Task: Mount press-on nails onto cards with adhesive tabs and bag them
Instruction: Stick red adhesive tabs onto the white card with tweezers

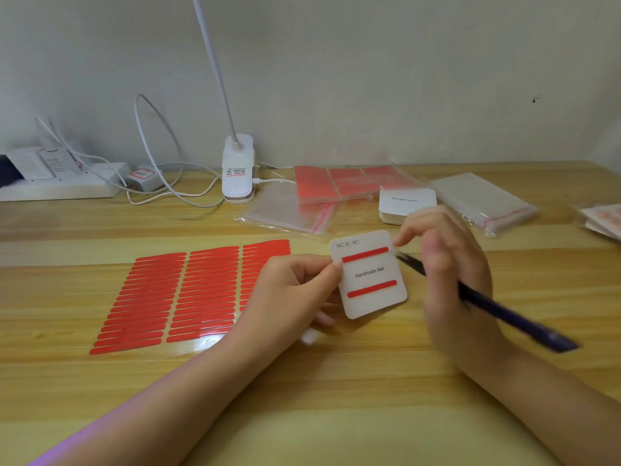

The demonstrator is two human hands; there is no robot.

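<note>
Sheet of red adhesive strips (188,294) lies flat at left. Left hand (289,290) pinches the "Handmade Nail" card (369,274) by its left edge; 2 red strips run crosswise. Right hand (450,264), just right of the card, holds dark tweezers (504,311), forefinger at the top-right corner. Clear bags (285,210) lie beyond.

Wooden table (100,381), light grain. White clip-on desk lamp (237,169), far centre, its thin neck rising out of view. White power strip (60,186), far left against the wall, with white plugs and an adapter (144,178) beside it. White cables (158,156) looping from the strip toward the lamp base. Pale wall (369,79) behind, one small dark mark (535,99) at far right.
</note>
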